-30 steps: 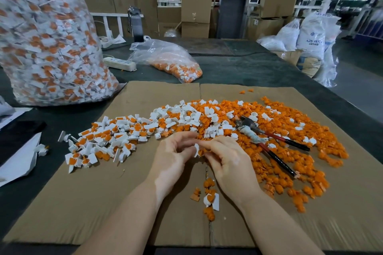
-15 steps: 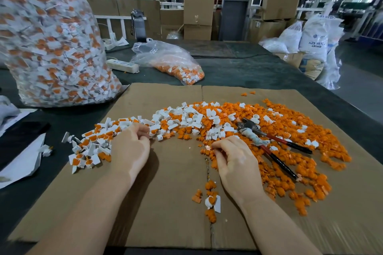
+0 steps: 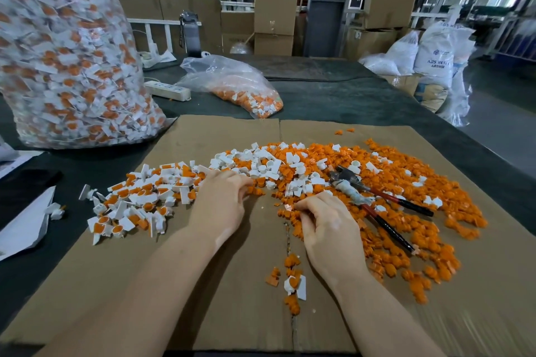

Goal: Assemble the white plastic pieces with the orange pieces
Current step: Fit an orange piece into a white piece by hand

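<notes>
Lying heaped on cardboard (image 3: 203, 284), small orange pieces (image 3: 406, 182), white plastic pieces (image 3: 261, 159) mixed in

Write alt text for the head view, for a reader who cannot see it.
Two bare hands work on a cardboard sheet: the left hand reaches into mixed white and orange pieces, the right hand picks at loose orange pieces. Pliers lie right of them.

Red-handled pliers (image 3: 377, 200) lying on flattened cardboard (image 3: 203, 136); white power strip (image 3: 168, 90), dark water bottle (image 3: 191, 33) and white resin sacks (image 3: 435, 55) sitting beyond.
</notes>
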